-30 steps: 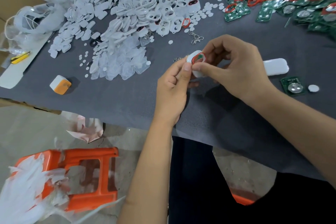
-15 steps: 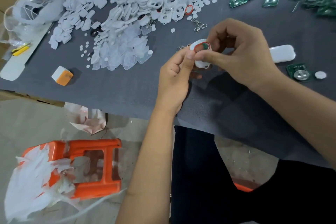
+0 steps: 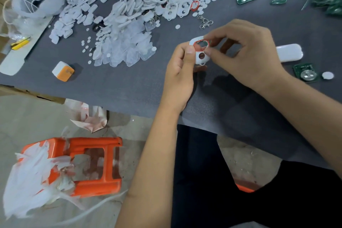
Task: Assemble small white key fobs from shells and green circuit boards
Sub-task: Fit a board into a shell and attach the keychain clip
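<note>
White plastic shell is now turned so its two openings face the camera; half a second ago the red ring hid more of it. The left hand and right hand both pinch it above the desk, probably seating the ring

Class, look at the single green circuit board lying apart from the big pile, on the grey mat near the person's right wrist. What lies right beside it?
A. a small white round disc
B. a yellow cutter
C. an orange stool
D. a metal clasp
A: a small white round disc lies just to the right of the lone green circuit board on the grey mat.
</note>
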`<state>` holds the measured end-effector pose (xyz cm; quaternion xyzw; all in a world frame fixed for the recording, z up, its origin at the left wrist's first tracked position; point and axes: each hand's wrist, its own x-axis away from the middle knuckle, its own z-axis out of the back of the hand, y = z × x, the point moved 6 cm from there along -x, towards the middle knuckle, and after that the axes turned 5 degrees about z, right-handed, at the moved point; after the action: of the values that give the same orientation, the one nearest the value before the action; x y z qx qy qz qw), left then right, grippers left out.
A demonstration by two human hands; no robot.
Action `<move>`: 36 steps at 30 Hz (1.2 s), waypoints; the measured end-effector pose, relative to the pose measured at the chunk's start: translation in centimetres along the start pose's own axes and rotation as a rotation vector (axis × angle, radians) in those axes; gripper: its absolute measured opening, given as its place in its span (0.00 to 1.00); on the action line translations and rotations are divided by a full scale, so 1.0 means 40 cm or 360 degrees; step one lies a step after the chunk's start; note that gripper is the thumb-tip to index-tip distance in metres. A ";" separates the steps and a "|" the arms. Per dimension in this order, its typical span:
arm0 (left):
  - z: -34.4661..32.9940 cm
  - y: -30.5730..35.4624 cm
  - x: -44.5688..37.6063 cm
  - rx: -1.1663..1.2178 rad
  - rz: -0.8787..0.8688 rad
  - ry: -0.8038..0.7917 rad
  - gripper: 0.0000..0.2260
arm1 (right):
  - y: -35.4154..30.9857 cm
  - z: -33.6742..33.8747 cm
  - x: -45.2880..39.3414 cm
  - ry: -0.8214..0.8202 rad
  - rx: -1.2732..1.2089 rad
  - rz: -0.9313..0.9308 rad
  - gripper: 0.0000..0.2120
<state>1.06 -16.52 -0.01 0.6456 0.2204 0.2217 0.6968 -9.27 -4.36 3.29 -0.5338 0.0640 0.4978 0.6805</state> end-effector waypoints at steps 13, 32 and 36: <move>0.008 -0.003 -0.002 0.0030 0.0041 0.0008 0.11 | 0.020 -0.004 0.006 0.0008 -0.0033 -0.0093 0.09; -0.006 0.004 0.006 -0.0084 -0.0099 -0.0015 0.08 | 0.081 -0.039 0.020 -0.0326 -0.1303 -0.1125 0.06; -0.019 0.010 0.003 -0.0241 -0.0134 -0.0074 0.08 | 0.063 -0.038 0.025 -0.0458 -0.1349 -0.1198 0.05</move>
<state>0.70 -15.80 0.34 0.5863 0.2137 0.1931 0.7572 -9.96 -5.11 0.35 -0.6725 -0.4278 0.2714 0.5395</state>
